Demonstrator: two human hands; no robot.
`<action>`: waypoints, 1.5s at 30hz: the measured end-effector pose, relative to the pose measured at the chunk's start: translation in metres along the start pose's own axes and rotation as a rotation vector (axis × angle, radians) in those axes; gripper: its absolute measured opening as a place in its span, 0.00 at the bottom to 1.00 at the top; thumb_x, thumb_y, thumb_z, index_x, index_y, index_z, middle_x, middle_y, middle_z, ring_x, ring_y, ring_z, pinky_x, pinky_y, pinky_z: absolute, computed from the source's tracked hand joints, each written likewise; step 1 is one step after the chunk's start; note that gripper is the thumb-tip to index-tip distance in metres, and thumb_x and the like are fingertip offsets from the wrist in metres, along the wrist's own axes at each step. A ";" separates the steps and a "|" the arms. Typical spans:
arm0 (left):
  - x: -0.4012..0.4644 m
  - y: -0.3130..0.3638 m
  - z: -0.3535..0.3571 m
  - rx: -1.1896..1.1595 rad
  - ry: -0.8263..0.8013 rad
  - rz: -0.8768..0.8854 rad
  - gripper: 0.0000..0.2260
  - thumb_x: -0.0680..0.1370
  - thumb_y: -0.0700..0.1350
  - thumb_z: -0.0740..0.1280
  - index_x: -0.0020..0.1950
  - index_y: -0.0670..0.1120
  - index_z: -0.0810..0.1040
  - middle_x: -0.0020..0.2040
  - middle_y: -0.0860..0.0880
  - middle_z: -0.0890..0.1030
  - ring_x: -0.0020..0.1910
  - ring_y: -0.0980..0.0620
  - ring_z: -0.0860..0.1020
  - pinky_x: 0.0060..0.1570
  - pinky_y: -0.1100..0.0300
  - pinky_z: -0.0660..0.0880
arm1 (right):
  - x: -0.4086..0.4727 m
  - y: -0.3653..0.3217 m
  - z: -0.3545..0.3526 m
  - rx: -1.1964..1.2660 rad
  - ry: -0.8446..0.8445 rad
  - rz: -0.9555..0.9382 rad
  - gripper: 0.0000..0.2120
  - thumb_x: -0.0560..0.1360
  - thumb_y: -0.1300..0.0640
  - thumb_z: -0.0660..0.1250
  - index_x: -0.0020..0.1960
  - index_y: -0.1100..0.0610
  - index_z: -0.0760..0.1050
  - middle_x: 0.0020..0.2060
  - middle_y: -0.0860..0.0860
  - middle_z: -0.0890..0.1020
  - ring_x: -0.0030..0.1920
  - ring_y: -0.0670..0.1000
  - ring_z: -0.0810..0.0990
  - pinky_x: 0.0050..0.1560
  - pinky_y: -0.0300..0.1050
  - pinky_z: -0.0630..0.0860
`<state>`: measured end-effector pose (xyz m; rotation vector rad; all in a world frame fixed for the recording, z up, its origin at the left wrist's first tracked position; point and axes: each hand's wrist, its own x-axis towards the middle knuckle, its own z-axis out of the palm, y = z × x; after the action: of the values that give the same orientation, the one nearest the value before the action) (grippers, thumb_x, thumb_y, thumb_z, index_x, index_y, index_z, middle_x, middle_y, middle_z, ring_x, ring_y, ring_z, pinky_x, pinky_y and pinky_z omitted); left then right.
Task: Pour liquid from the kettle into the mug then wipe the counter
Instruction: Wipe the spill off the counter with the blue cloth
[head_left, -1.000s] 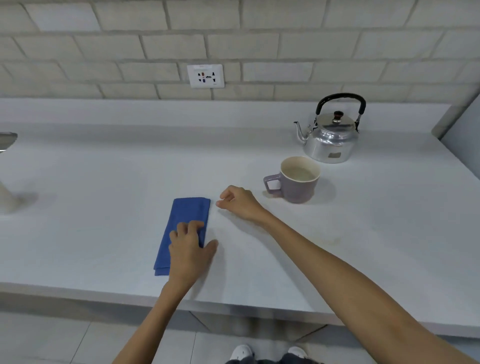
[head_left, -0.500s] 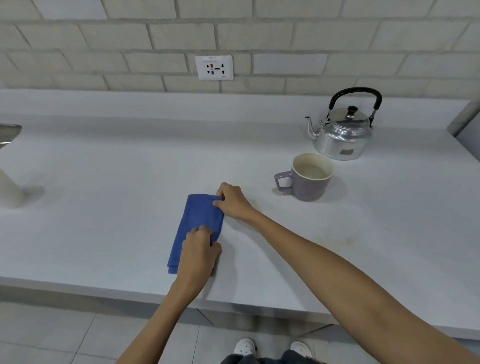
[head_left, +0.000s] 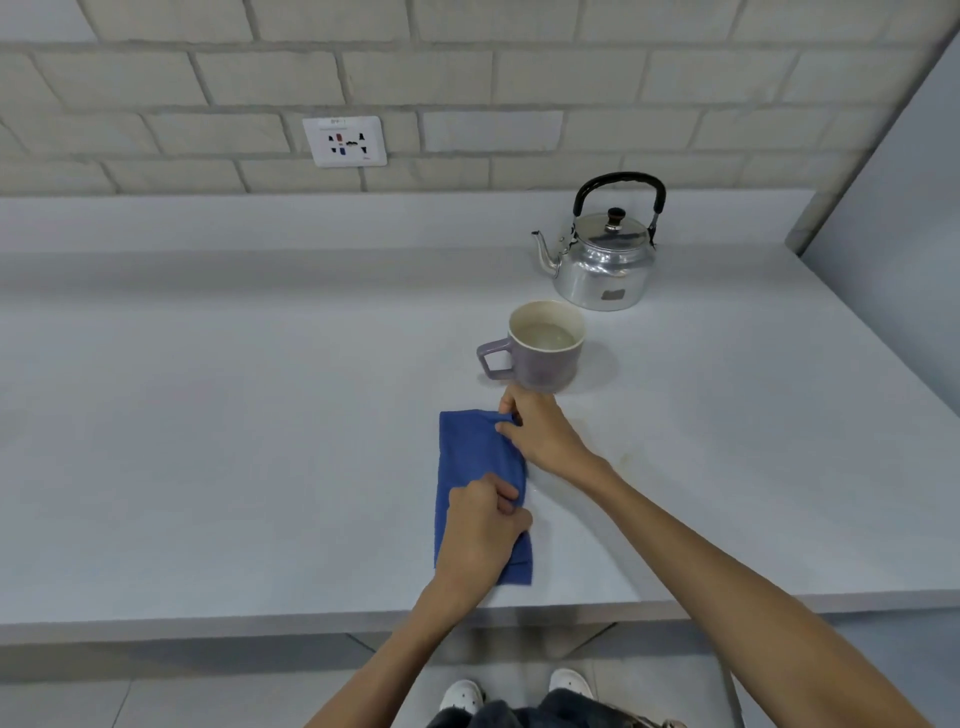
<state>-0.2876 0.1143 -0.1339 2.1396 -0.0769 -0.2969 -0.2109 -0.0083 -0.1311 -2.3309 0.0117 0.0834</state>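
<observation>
A folded blue cloth (head_left: 470, 457) lies flat on the grey counter (head_left: 234, 441) near its front edge. My left hand (head_left: 480, 535) pinches the cloth's right edge at the near end. My right hand (head_left: 540, 431) pinches the same edge at the far corner. Just behind my right hand stands a purple mug (head_left: 543, 345) with pale liquid inside, its handle pointing left. The silver kettle (head_left: 602, 257) with a black handle sits upright behind the mug, spout to the left.
A brick wall with a white socket plate (head_left: 345, 141) runs along the back. A side wall (head_left: 904, 218) closes the counter on the right. A faint smear (head_left: 623, 460) marks the counter right of the cloth. My shoes show below the counter edge.
My right hand reached the cloth's far corner and closed on it. My left hand went from lying flat on the cloth to pinching its edge. The view shifted left and down.
</observation>
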 end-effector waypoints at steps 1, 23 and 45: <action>0.001 0.003 0.002 -0.028 -0.033 0.007 0.03 0.73 0.34 0.67 0.45 0.37 0.78 0.31 0.49 0.77 0.30 0.57 0.74 0.36 0.70 0.73 | -0.004 0.002 -0.004 -0.016 0.028 0.001 0.06 0.75 0.69 0.63 0.46 0.60 0.68 0.42 0.55 0.73 0.42 0.53 0.72 0.40 0.45 0.71; 0.046 -0.058 -0.028 0.536 0.187 0.317 0.19 0.83 0.45 0.52 0.74 0.44 0.61 0.76 0.46 0.61 0.76 0.50 0.57 0.75 0.50 0.48 | -0.086 0.034 0.051 -0.528 0.075 -0.156 0.26 0.83 0.47 0.44 0.79 0.53 0.46 0.79 0.50 0.49 0.78 0.48 0.44 0.77 0.49 0.38; 0.042 -0.067 -0.025 0.715 0.099 0.291 0.33 0.75 0.65 0.38 0.76 0.51 0.41 0.76 0.53 0.42 0.75 0.56 0.39 0.75 0.51 0.38 | -0.079 0.056 0.023 -0.575 -0.014 -0.219 0.26 0.83 0.47 0.44 0.78 0.50 0.44 0.78 0.47 0.46 0.77 0.45 0.40 0.77 0.49 0.38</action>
<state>-0.2449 0.1647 -0.1841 2.7969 -0.4958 0.0218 -0.2928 -0.0320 -0.1823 -2.8870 -0.3114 -0.0100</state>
